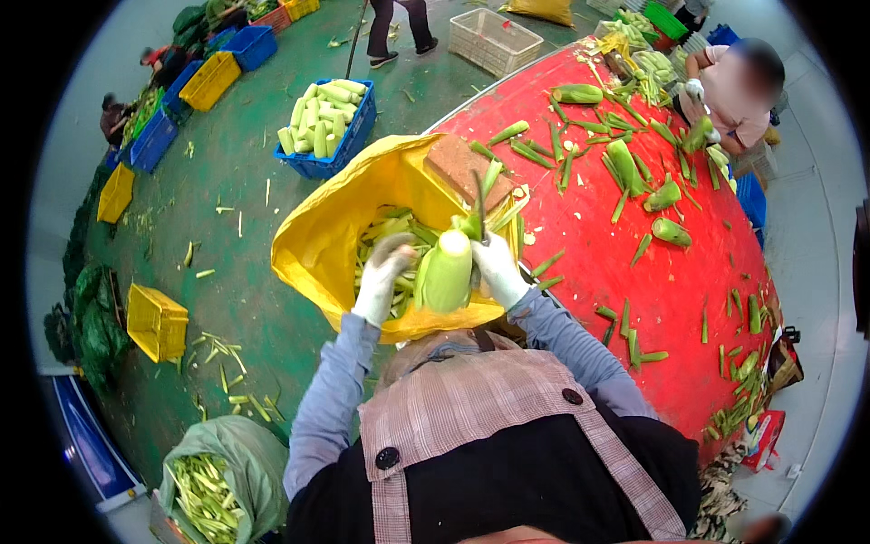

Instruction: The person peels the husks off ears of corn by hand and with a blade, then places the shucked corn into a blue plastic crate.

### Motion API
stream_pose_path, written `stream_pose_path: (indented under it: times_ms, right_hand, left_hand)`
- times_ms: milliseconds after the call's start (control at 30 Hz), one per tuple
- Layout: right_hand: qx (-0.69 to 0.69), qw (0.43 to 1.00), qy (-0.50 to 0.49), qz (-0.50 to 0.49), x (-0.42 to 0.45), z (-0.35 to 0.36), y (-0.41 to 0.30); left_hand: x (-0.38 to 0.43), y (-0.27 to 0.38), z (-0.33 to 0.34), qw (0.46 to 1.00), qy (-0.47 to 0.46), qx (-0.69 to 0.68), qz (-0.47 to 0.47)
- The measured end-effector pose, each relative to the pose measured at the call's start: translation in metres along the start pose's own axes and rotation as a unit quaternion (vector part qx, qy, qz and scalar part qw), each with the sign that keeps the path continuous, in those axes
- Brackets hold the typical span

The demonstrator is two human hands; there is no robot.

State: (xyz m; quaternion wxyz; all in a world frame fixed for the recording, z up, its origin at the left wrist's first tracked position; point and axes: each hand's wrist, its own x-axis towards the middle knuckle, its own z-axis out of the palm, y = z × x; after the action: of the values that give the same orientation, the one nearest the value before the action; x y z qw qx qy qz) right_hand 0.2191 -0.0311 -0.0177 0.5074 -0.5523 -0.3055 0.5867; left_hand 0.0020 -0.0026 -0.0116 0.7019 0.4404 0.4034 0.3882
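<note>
A thick pale-green vegetable stem (445, 272) is in front of me, over a yellow woven sack (319, 224) with green peelings (401, 231) inside. My right hand (499, 265), in a white glove, grips a dark-bladed knife (481, 204) by the stem's cut end. A strip of green peel hangs near the blade. My left hand (384, 275), gloved and slightly blurred, is at the stem's left side with its fingers bent; whether it touches the stem is unclear. A reddish-brown brick (467, 170) lies on the sack's rim at the table edge.
On my right, a red table (598, 238) bears several stems and scattered leaf pieces. A blue crate (353, 139) of peeled stems stands beyond the sack. At lower left is a green sack (262, 469) of peelings. A co-worker (737, 95) works across the table; another person (401, 27) stands on the floor.
</note>
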Motion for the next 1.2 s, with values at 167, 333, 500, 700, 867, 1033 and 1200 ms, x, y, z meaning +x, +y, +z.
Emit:
stream_pose_path:
  times_ms: [167, 333, 500, 700, 867, 1033, 1200]
  right_hand:
    - [-0.285, 0.939, 0.096, -0.164, -0.012, 0.036, -0.020]
    - [0.033, 0.989, 0.105, -0.100, 0.018, 0.000, -0.019]
    - [0.016, 0.985, 0.117, -0.127, 0.071, -0.069, -0.017]
    - [-0.407, 0.889, -0.087, -0.190, -0.008, 0.062, -0.068]
    - [-0.304, 0.930, -0.135, -0.156, -0.007, 0.024, -0.040]
    - [-0.121, 0.971, -0.192, -0.081, -0.027, -0.011, -0.032]
    - [-0.096, 0.980, -0.173, 0.032, -0.046, -0.034, -0.041]
  left_hand:
    - [-0.021, -0.012, 0.062, 0.949, 0.137, 0.076, 0.273]
    - [-0.010, -0.002, 0.008, 0.957, 0.206, -0.086, 0.187]
    - [-0.020, 0.020, -0.053, 0.911, 0.156, -0.348, 0.157]
    - [-0.014, 0.026, 0.003, 0.969, 0.171, -0.097, 0.151]
    - [-0.010, 0.043, 0.035, 0.992, 0.040, 0.065, 0.101]
    - [0.004, 0.063, 0.038, 0.987, -0.093, 0.133, -0.013]
    - [0.008, 0.068, 0.058, 0.981, -0.123, 0.147, -0.018]
